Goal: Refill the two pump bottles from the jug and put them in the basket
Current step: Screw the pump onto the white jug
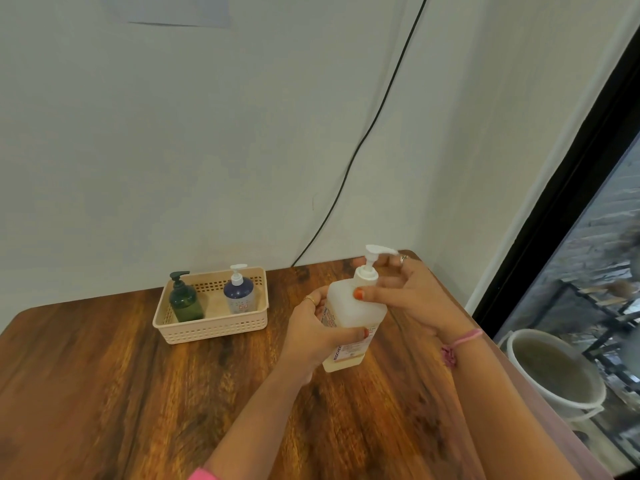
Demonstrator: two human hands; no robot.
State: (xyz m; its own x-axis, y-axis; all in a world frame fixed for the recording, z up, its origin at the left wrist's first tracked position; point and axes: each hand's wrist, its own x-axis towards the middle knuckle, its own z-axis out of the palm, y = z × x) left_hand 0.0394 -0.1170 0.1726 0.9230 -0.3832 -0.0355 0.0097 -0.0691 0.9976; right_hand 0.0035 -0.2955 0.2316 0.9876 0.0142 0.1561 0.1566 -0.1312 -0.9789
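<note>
On the bench [138, 375], the left hand [313, 336] grips the jug [349, 320], fingers curled around it; right hand [398, 292] fingers pinch its pump collar [365, 277]. 2 pump bottles [185, 299] stand in the basket [214, 327].

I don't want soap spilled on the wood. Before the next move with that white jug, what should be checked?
1. Jug steadied: ok, left hand grips its body.
2. Pump collar held: ok, right hand grips it.
3. Collar screwed tight: cannot tell.
4. Jug base on table: ok, though tilted.
5. Green bottle and blue bottle in basket: ok, both upright.
6. Bottles refilled: cannot tell.
</note>
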